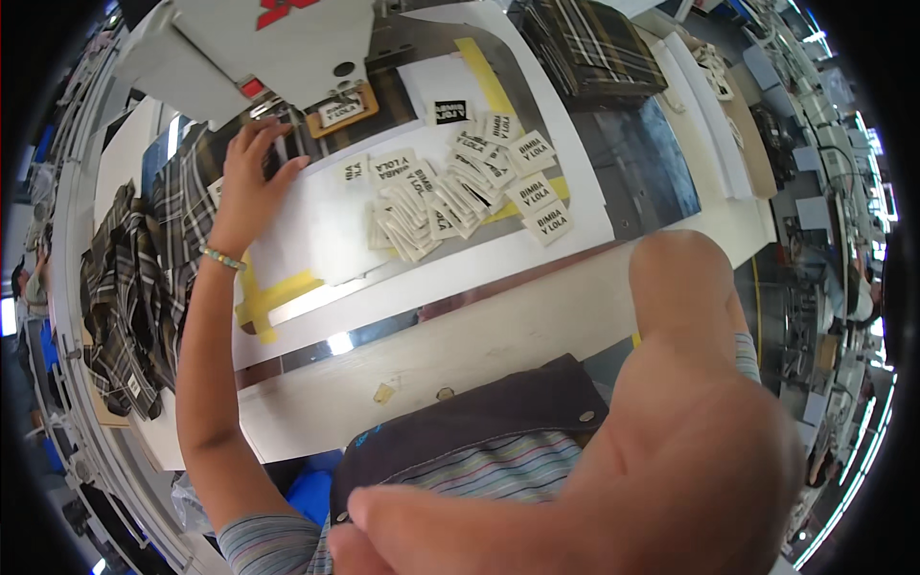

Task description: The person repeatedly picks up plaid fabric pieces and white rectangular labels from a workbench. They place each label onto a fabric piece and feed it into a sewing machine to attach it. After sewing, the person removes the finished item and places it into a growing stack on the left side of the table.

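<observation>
Brown plaid cloth (189, 180) lay under our left hand (253, 174), fingers spread, at upper left. We couldn't tell what our right hand (575, 522), blurred at lower centre, held.

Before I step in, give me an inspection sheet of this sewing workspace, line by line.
Surface: white bench, partly covered by a white sheet; yellow tape on top.
Job's things: plaid fabric under the left grip; tan frame holding a label by the white machine head; loose labels heaped rightward.
Clutter: small scrap near the front edge; crumpled plaid cloth at left; folded plaid stack upper right.
Grips: left spread, on or just above the fabric; right grip near the camera, blurred, hold unclear.
Cables: nothing seen on the bench.
Surroundings: further workstations both sides.
</observation>
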A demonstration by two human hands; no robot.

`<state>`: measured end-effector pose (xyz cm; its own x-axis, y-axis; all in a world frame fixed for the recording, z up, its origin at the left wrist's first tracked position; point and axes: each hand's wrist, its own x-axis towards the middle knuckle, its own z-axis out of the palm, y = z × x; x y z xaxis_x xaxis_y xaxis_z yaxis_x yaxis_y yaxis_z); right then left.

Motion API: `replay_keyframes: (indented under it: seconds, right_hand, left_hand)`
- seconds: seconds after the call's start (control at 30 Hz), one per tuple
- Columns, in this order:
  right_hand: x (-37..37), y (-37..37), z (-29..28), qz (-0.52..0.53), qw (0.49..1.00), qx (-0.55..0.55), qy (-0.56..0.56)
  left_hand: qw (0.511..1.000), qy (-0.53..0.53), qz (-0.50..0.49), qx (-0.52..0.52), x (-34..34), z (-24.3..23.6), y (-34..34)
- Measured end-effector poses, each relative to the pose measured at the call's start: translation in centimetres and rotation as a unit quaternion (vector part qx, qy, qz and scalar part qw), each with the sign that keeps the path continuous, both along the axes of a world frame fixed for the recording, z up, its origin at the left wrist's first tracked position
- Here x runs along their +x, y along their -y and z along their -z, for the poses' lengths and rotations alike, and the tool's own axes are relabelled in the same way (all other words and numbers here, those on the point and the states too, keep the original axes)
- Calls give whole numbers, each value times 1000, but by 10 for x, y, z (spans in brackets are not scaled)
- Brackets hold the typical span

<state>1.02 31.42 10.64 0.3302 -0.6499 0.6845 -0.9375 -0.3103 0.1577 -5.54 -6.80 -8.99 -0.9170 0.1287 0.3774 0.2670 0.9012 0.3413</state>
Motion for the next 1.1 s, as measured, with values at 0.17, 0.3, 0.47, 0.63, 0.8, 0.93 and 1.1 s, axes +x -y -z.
replay_keyframes:
  seconds: [0.17, 0.3, 0.47, 0.63, 0.8, 0.93, 1.1]
  right_hand:
    - [-7, -16, -5, 48, 999, 3, 19]
    - [-51, -10, 14, 159, 985, 35, 58]
    - [-136, 1, 109, 331, 931, 130, 80]
    - [-157, 18, 146, 366, 917, 151, 48]
    - [-159, 37, 158, 307, 941, 139, -14]
    - [-137, 38, 143, 278, 949, 147, 30]
    - [-147, 9, 134, 334, 927, 131, 111]
  left_hand:
    - [999, -20, 14, 34, -10, 1, -14]
    - [995, 3, -1, 99, -15, -1, -45]
    - [993, -33, -45, 108, -19, 8, -47]
    - [986, -53, -25, 157, -23, 5, -50]
    - [991, -39, 43, 119, -11, -10, -52]
    - [983, -135, 100, -70, 19, -31, -42]
    - [970, -159, 84, -165, 38, -34, -8]
